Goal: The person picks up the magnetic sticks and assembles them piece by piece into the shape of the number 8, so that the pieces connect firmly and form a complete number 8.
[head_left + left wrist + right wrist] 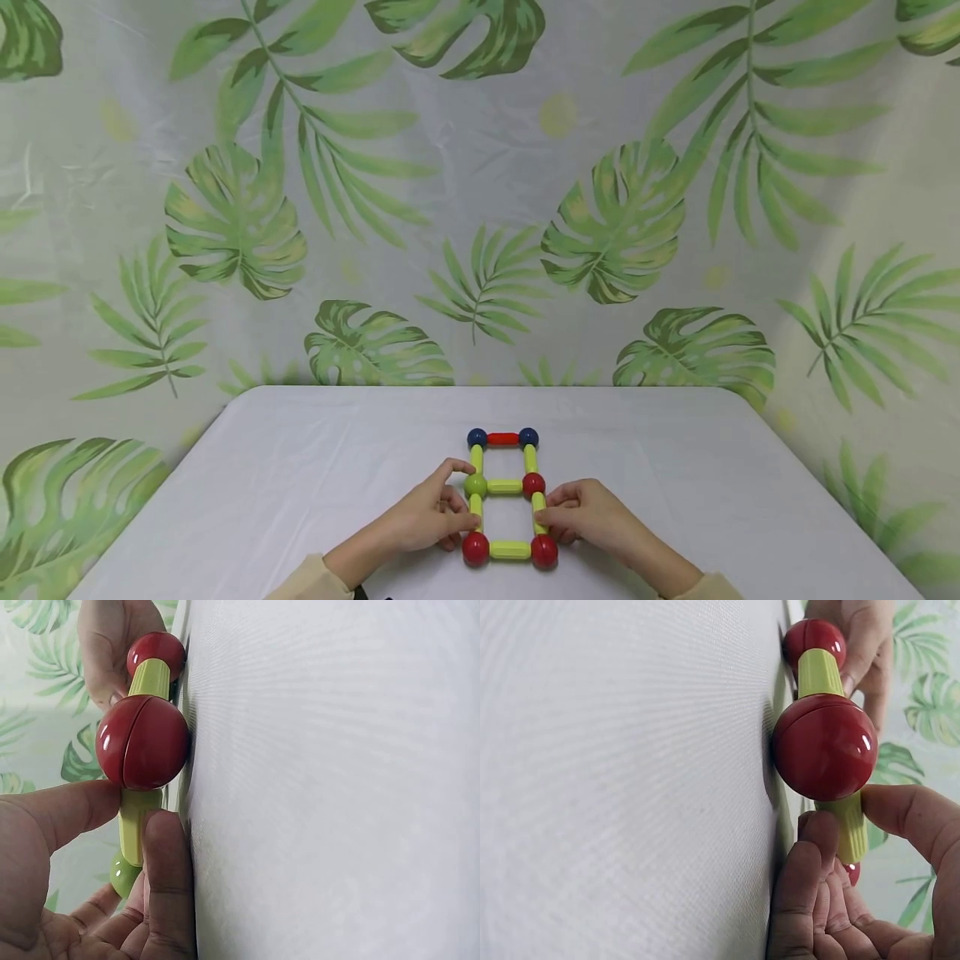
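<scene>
A ladder-like frame of coloured balls and short rods lies flat on the table. Its far end has two blue balls [477, 438] joined by a red rod [502, 439]. A green ball [476, 485] and a red ball [533, 484] flank the middle yellow-green rod [505, 486]. Two larger red balls [476, 549] form the near corners, joined by a yellow-green rod [510, 550]. My left hand [423, 515] pinches the near left yellow-green rod [135, 832] between thumb and fingers. My right hand [592, 518] pinches the near right yellow-green rod [849, 829] likewise.
The frame sits on a white-covered table [337, 450] with rounded far corners. Behind it hangs a pale curtain [480, 167] printed with green leaves. A small dark object [361, 592] shows by the left sleeve at the bottom edge.
</scene>
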`<state>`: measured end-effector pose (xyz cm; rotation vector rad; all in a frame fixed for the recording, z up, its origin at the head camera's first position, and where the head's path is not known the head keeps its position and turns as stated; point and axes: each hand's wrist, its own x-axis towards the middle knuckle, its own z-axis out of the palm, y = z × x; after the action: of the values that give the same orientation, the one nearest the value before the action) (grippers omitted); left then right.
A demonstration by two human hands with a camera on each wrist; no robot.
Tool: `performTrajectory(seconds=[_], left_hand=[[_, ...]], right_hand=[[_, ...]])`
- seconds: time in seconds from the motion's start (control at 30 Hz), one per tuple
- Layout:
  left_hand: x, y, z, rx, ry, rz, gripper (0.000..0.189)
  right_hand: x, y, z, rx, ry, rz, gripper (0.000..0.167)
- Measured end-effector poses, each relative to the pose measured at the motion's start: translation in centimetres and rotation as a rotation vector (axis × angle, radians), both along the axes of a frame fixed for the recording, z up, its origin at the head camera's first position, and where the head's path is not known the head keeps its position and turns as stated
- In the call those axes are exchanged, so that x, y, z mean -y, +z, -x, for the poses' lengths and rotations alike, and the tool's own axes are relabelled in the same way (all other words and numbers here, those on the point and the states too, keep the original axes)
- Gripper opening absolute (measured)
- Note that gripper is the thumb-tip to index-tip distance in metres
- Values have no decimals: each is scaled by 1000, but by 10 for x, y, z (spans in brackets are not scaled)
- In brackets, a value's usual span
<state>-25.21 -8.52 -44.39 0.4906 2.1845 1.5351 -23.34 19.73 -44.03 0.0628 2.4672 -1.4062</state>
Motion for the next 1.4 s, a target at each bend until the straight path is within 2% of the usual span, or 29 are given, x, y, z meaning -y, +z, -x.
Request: performTrajectory(seconds=[0.5,1.03,1.4], left_hand=[[-1,-1,1,10,9,14,65],[0,-2,3,20,-5,14,65],[-1,1,3,9,-8,37,65]], right_hand=[[3,3,0,10,-28,-19,26],[2,0,2,-13,6,-48,25],[2,2,1,-19,23,-38,24]])
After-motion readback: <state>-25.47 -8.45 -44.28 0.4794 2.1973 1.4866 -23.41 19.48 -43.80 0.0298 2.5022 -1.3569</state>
